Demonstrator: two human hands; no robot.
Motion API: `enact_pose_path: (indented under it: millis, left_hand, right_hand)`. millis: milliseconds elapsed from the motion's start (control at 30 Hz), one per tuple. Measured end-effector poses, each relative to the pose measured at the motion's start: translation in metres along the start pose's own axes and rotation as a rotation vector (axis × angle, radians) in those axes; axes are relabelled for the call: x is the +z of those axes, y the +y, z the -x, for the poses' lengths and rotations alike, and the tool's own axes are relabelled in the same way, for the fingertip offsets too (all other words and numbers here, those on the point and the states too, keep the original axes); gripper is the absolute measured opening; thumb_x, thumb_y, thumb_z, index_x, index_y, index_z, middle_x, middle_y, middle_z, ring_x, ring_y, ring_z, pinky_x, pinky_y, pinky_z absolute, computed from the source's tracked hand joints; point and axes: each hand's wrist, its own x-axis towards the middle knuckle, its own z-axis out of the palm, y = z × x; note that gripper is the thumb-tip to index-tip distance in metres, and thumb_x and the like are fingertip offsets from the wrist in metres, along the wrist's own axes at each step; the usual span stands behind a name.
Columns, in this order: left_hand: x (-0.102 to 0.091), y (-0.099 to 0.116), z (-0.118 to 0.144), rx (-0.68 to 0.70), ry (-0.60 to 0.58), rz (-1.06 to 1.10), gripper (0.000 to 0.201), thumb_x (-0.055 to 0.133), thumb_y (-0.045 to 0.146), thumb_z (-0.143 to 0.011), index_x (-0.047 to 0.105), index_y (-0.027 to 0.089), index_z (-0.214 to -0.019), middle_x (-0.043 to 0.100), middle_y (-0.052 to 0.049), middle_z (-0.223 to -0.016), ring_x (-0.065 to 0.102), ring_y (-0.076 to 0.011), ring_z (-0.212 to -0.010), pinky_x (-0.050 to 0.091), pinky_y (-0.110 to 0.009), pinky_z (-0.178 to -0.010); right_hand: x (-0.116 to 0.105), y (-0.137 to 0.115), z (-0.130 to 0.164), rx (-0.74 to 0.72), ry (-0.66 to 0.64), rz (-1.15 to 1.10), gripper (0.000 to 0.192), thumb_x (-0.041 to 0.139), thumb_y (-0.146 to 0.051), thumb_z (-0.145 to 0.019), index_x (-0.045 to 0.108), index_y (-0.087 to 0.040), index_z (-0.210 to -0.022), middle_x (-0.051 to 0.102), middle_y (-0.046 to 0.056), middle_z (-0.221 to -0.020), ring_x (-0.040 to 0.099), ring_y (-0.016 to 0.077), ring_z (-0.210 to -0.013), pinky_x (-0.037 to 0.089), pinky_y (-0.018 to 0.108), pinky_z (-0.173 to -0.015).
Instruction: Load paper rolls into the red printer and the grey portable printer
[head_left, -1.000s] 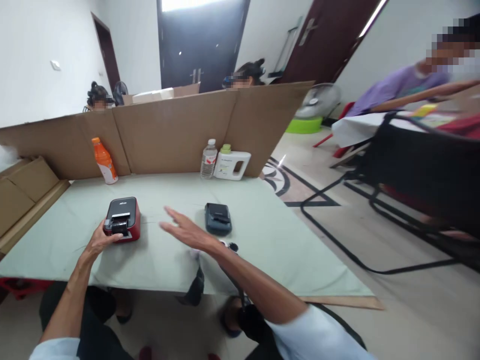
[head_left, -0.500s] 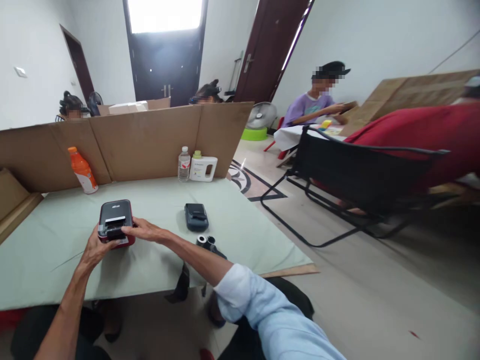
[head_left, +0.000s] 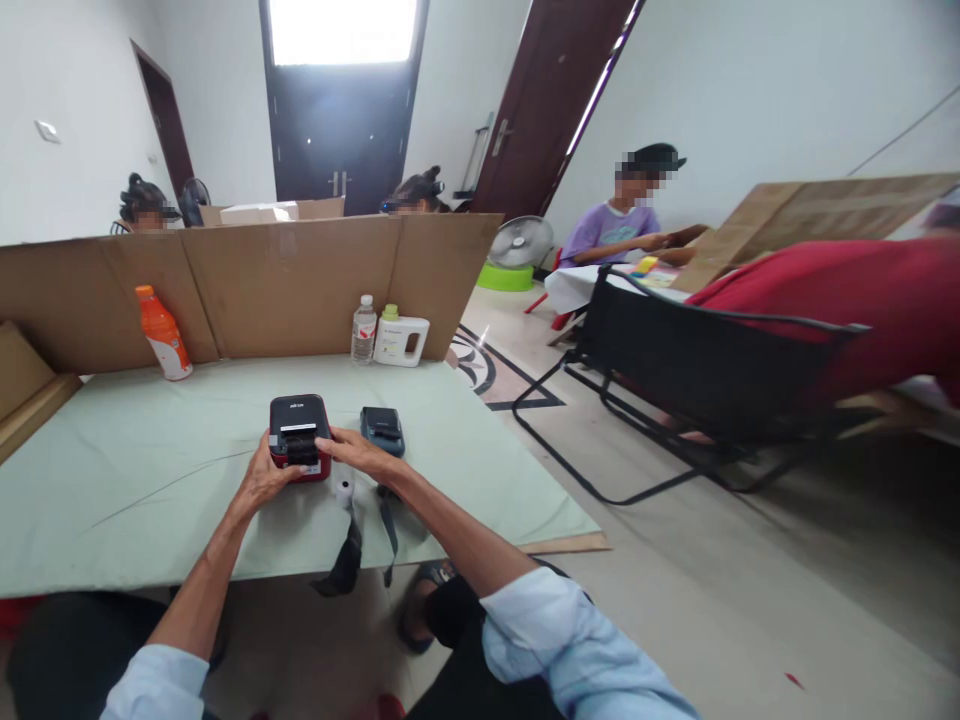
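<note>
The boxy red plastic printer with a black top now sits farther right over the pale green cloth-covered bench, nearer the compact dark blue-grey device. Between both hands, it is clasped: the left hand's fingers grip its left side, the right hand's its right.

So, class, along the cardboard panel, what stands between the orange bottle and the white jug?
A clear, white-capped bottle stands there, close beside the white jug and farther from the orange bottle, as the head view shows.
</note>
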Motion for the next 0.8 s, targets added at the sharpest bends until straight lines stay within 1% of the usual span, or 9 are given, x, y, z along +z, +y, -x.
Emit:
enact_pose_path:
  millis: [100,167,300,500,667,800]
  left_hand:
    - [-0.004,-0.010,0.005,0.021,-0.043,0.001,0.101,0.091,0.038,-0.063,0.041,0.015,-0.148,0.067,-0.018,-0.137,0.068,-0.0322,-0.121,0.053,-0.049,-0.106]
    - [-0.007,-0.017,0.007,0.039,-0.037,-0.065,0.103,0.090,0.037,-0.064,0.038,0.017,-0.151,0.066,-0.016,-0.138,0.068,-0.0311,-0.121,0.052,-0.049,-0.108]
    - [-0.012,-0.031,0.011,0.104,0.027,-0.255,0.098,0.090,0.036,-0.067,0.042,0.021,-0.151,0.068,-0.013,-0.136,0.067,-0.0314,-0.122,0.050,-0.050,-0.109]
    - [-0.009,-0.053,0.017,0.150,0.122,-0.355,0.086,0.088,0.041,-0.070,0.050,0.024,-0.145,0.070,-0.010,-0.130,0.066,-0.0342,-0.121,0.051,-0.051,-0.105]
    - [-0.008,-0.056,0.019,0.171,0.149,-0.373,0.083,0.086,0.034,-0.072,0.049,0.025,-0.146,0.069,-0.011,-0.133,0.066,-0.0337,-0.122,0.051,-0.049,-0.105]
    - [-0.008,-0.052,0.023,0.156,0.143,-0.378,0.081,0.085,0.031,-0.071,0.050,0.025,-0.145,0.070,-0.009,-0.131,0.066,-0.0330,-0.121,0.050,-0.048,-0.106]
  right_hand:
    - [0.000,0.009,-0.002,0.023,0.001,-0.008,0.075,0.067,-0.071,-0.085,0.067,-0.016,-0.136,0.073,0.011,-0.131,0.062,0.0335,-0.129,0.047,0.051,-0.113]
    - [-0.001,0.013,-0.003,0.006,-0.005,0.000,0.074,0.067,-0.069,-0.086,0.065,-0.015,-0.138,0.072,0.011,-0.132,0.062,0.0336,-0.129,0.047,0.051,-0.113]
    - [-0.002,0.018,-0.005,-0.032,-0.013,0.053,0.068,0.069,-0.065,-0.087,0.068,-0.016,-0.134,0.073,0.010,-0.130,0.063,0.0334,-0.127,0.045,0.050,-0.115]
    - [0.003,0.028,-0.006,-0.087,0.008,0.122,0.064,0.071,-0.056,-0.086,0.064,-0.015,-0.135,0.073,0.011,-0.126,0.063,0.0317,-0.120,0.049,0.047,-0.108]
    - [0.010,0.038,-0.008,-0.134,-0.001,0.131,0.068,0.075,-0.050,-0.083,0.058,-0.015,-0.139,0.070,0.012,-0.129,0.064,0.0294,-0.116,0.049,0.047,-0.107]
    - [0.016,0.044,-0.011,-0.124,0.027,0.130,0.073,0.080,-0.050,-0.076,0.059,-0.015,-0.137,0.070,0.014,-0.127,0.064,0.0309,-0.116,0.049,0.049,-0.106]
